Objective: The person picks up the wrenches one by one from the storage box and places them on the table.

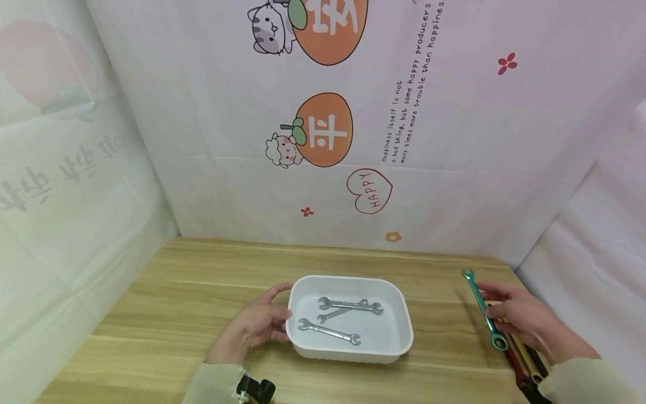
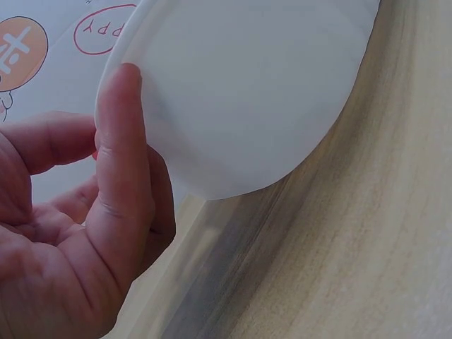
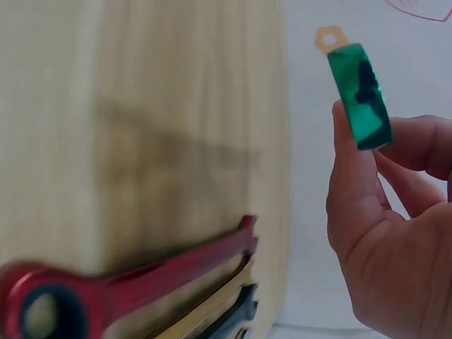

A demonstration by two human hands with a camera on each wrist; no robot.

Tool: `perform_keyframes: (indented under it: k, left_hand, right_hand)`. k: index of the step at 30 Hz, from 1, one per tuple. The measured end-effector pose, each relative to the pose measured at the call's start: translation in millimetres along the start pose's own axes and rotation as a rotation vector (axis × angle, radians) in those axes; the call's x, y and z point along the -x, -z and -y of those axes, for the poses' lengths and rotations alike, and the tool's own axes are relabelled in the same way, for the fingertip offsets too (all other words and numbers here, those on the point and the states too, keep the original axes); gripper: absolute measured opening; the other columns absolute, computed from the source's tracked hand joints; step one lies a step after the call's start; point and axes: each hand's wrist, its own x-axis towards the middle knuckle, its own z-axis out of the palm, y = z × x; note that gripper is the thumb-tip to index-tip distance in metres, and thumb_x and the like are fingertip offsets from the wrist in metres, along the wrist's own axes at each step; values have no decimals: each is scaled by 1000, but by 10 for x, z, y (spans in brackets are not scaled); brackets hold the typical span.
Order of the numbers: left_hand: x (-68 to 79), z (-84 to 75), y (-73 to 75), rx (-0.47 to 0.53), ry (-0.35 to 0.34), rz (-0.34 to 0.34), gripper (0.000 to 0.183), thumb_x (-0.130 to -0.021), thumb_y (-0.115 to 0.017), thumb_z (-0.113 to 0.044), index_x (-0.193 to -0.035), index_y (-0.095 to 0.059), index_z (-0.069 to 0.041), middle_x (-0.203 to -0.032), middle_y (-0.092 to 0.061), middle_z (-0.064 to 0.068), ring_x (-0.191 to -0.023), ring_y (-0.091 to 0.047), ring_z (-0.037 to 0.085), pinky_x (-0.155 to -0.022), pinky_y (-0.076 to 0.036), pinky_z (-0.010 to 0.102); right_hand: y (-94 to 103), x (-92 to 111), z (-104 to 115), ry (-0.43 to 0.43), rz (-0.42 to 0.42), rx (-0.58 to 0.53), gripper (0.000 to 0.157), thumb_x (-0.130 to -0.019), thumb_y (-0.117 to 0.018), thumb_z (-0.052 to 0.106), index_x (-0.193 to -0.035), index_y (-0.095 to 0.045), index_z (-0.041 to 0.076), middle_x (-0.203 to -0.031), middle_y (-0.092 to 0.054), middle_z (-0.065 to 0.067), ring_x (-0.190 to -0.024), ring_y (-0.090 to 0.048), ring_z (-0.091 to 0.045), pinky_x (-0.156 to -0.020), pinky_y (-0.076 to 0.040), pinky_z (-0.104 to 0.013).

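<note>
A white plastic box (image 1: 353, 357) stands on the table and holds three silver wrenches. Two are double open-ended wrenches, one at the front (image 1: 328, 331) and one further back (image 1: 350, 305), the latter crossing a smaller wrench (image 1: 332, 315). At the box's left end, my left hand (image 1: 254, 325) pinches the rim between thumb and fingers; the wall hides some fingertips. To the right, a green ratchet combination wrench (image 1: 477, 294) is held up off the table by my right hand (image 1: 525, 317), pinched mid-shaft, open end away and ring end toward me.
Beneath my right hand lie a red wrench (image 3: 169, 277), a yellow wrench (image 3: 201, 305) and a black wrench (image 3: 232, 311), side by side on the wooden table (image 1: 202, 303). White printed cloth (image 1: 227, 185) walls the back and both sides.
</note>
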Motion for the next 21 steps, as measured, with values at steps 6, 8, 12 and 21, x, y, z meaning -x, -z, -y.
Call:
perform_keyframes:
  k: [6, 8, 12, 21]
  left_hand:
    - [12, -5, 1, -4, 0, -6, 70, -89, -56, 5, -152, -31, -15, -84, -64, 19, -68, -64, 23, -58, -60, 36]
    - [14, -5, 1, -5, 1, -5, 70, -89, -56, 4, -152, -32, -15, -85, -64, 20, -68, -64, 23, -59, -60, 36]
    - [11, -2, -1, -6, 1, -4, 71, -88, -57, 4, -152, -32, -15, -86, -64, 21, -68, -64, 23, -58, -60, 35]
    - [1, 1, -3, -8, -1, -6, 70, -89, -56, 4, -152, -31, -14, -85, -64, 20, -69, -64, 23, -58, -59, 35]
  right_hand:
    - [-76, 85, -218, -1, -35, 5, 75, -85, -59, -11, -151, -24, -10, -134, -46, -27, -83, -58, -20, -62, -55, -32]
    - [-121, 121, -264, -9, -40, 4, 76, -83, -59, -12, -150, -25, -11, -132, -48, -27, -78, -57, -20, -58, -54, -30]
    - [-192, 163, -289, -74, -53, 10, 77, -83, -59, -11, -153, -25, -8, -138, -44, -29, -79, -55, -23, -55, -51, -30]
    - [-277, 170, -349, -140, -81, 97, 78, -81, -59, -9, -152, -28, -6, -137, -44, -31, -84, -54, -27, -56, -48, -33]
